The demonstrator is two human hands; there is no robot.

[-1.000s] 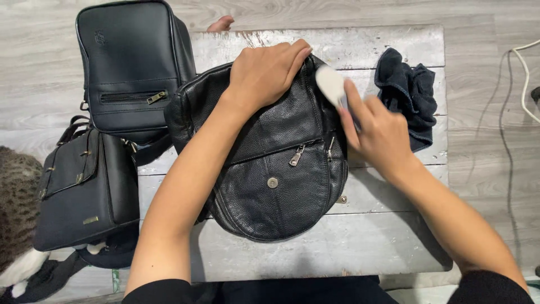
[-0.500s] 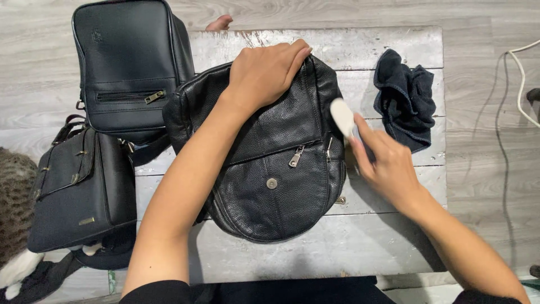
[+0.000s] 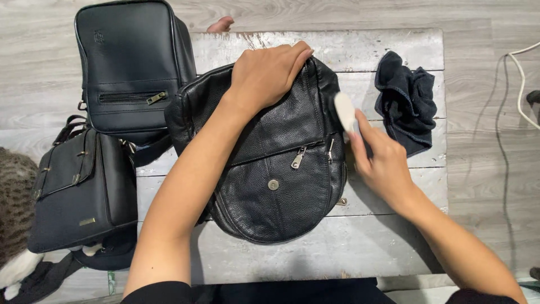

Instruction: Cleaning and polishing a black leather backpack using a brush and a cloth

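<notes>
Pebbled black leather sling bag (image 3: 275, 163), teardrop-shaped, lies on our whitewashed plank table (image 3: 388, 45). Our left hand (image 3: 267, 73) lies flat on its top, fingers spread. Our right hand (image 3: 382, 160) grips a white oval brush (image 3: 344, 112) at the bag's right edge.

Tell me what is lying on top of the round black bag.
The left hand lies flat on the bag at its top. The right hand presses a white pad against its side. The inside is hidden; the zips are closed.
</notes>
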